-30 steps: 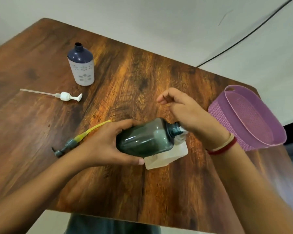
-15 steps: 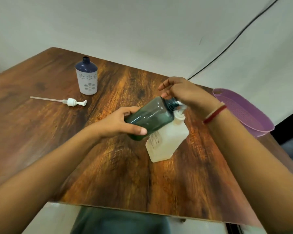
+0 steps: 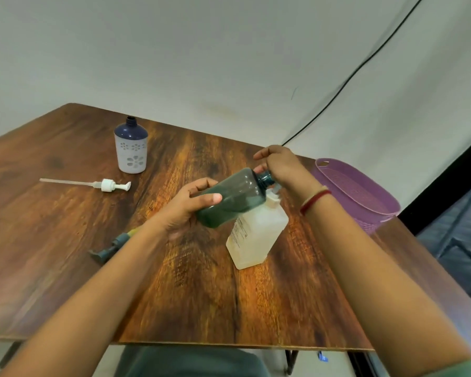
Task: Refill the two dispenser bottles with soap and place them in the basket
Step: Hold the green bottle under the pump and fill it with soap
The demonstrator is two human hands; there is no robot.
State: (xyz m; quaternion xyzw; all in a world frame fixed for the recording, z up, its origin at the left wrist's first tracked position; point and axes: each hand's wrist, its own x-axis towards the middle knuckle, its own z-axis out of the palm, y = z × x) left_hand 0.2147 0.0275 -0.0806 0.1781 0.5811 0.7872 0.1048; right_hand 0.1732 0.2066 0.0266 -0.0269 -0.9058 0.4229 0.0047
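While the left hand (image 3: 186,213) has its fingers and thumb wrapped round the body of the dark green bottle (image 3: 229,201), the bottle is tipped over, almost on its side, held up off the table with its neck pointing right and a bit up. The right hand (image 3: 282,167) sits right at that neck, a couple of fingers sticking up loose, but honestly I can't tell if it's actually pinching the neck or just covering it. Just under and behind the green bottle stands a cloudy white soap jug (image 3: 257,238), its cap up near the green bottle's neck. A red bangle (image 3: 314,202) is on the right wrist. To the right, at the edge of the wooden table (image 3: 65,213), there's the purple basket (image 3: 365,197). Near the left forearm lies a green pump (image 3: 112,244) with a yellowish tube. Further back lies a white pump (image 3: 108,185), and behind it stands the blue-and-white bottle (image 3: 131,151), open on top. A black cable (image 3: 365,63) runs across the wall.
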